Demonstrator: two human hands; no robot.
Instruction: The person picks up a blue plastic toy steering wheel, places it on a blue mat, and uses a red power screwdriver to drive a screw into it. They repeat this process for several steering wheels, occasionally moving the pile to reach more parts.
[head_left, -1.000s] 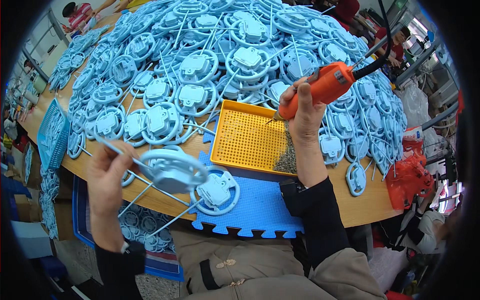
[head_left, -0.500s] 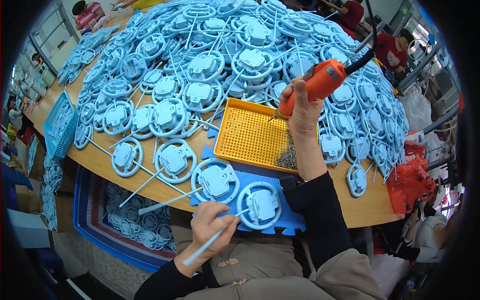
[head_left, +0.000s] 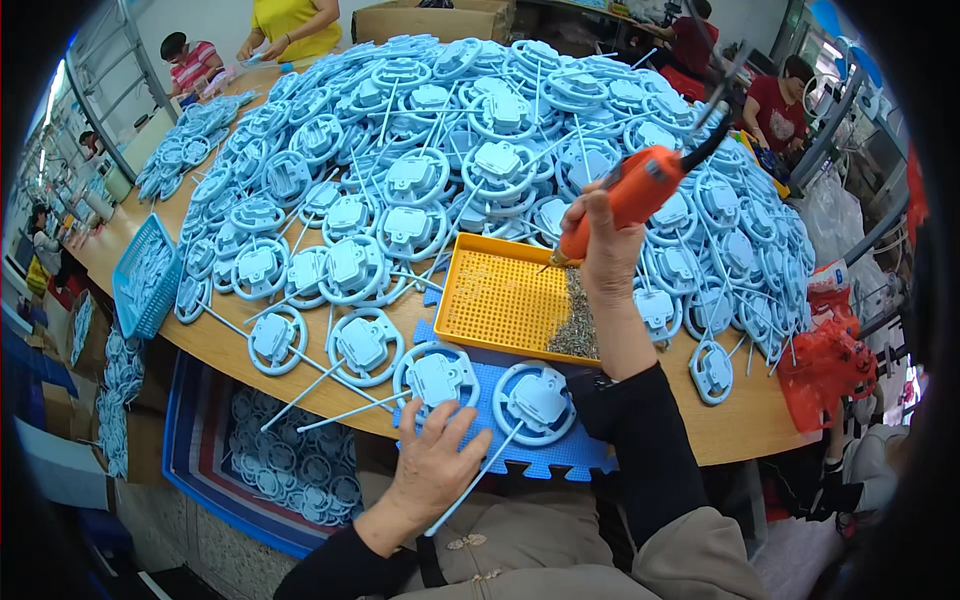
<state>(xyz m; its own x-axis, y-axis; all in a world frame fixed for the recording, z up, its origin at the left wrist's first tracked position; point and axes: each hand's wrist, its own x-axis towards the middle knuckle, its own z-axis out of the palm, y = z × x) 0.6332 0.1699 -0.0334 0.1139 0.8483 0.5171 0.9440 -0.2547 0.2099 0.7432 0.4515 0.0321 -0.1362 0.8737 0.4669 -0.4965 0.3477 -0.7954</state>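
Observation:
My right hand (head_left: 610, 250) grips an orange electric screwdriver (head_left: 630, 195), its tip pointing down over a yellow perforated tray (head_left: 500, 300) that holds a heap of small screws (head_left: 578, 325). My left hand (head_left: 435, 470) rests with spread fingers on the blue foam mat (head_left: 540, 455) at the table's near edge. It touches the long stem of a light blue ring-shaped plastic part (head_left: 538, 400). A second such part (head_left: 435, 375) lies just left of it on the mat.
A huge pile of the same light blue parts (head_left: 480, 170) covers the wooden table (head_left: 740, 425). A blue basket (head_left: 145, 275) hangs at the left edge, a blue crate (head_left: 270, 470) of parts sits below. Red bags (head_left: 825, 365) at right. Other people work at the far side.
My left hand set a blue part down on the foam mat beside another, then drew back along its stem and flattened there. My right hand with the screwdriver stayed over the yellow tray.

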